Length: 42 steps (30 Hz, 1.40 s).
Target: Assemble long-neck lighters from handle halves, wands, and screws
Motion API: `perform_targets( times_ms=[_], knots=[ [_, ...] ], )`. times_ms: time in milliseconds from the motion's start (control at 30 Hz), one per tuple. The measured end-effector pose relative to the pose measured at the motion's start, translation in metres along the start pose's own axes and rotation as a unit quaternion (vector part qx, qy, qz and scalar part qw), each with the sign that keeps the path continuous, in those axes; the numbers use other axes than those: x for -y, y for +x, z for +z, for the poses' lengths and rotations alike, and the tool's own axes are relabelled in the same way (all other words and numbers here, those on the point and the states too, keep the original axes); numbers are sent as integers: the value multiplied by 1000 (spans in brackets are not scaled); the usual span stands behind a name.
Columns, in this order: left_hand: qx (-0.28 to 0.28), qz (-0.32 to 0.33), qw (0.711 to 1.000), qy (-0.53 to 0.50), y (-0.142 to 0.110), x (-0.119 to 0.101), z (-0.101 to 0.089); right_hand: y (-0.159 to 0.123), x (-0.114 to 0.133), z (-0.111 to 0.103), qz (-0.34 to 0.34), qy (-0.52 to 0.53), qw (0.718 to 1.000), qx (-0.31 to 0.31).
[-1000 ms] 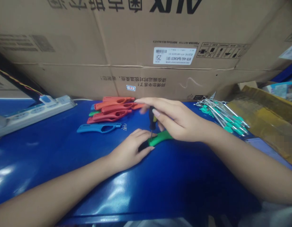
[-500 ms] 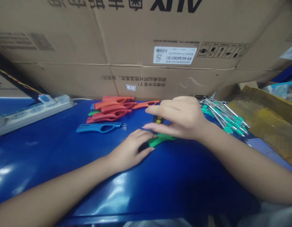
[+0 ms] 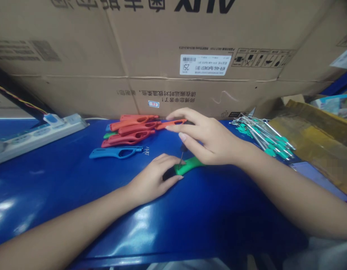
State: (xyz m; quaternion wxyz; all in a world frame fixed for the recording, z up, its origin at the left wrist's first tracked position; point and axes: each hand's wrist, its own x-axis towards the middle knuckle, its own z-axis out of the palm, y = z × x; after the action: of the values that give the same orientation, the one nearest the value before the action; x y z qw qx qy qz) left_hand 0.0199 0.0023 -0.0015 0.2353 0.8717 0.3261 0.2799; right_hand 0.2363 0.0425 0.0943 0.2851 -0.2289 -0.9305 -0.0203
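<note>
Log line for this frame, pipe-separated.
left hand: holding green handle | right hand: at screwdriver, grip partly hidden | screwdriver tip: at green handle | nearby: blue handle, red handles, metal rods

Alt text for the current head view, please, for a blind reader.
A person's right hand, fingers spread, is at a screwdriver whose tip meets a green casing, gripped by the left hand on a blue table. Beyond lie a blue casing and piled red casings; metal rods with green parts lie right, a power strip left.
</note>
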Motion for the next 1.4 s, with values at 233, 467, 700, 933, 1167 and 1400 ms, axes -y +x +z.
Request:
perform_targets(
  times_ms=[233, 467, 700, 933, 1167, 1400],
  knots=[
    [1, 5, 1000, -11, -1, 1, 0, -2, -5, 1, -17, 19, 999, -34],
    [4, -1, 1000, -11, 0, 1, 0, 0, -1, 1, -24, 47, 999, 1],
    [11, 18, 1000, 1, 0, 1, -1, -1, 8, -1, -24, -43, 998, -26],
    [11, 45, 998, 32, -3, 4, 1, 0, 22, -3, -14, -16, 1000, 16],
    [23, 30, 998, 42, -3, 3, 1, 2, 21, -3, -14, 18, 1000, 5],
    [20, 22, 999, 43, -2, -1, 1, 1, 14, -1, -40, -52, 997, -50]
  ],
)
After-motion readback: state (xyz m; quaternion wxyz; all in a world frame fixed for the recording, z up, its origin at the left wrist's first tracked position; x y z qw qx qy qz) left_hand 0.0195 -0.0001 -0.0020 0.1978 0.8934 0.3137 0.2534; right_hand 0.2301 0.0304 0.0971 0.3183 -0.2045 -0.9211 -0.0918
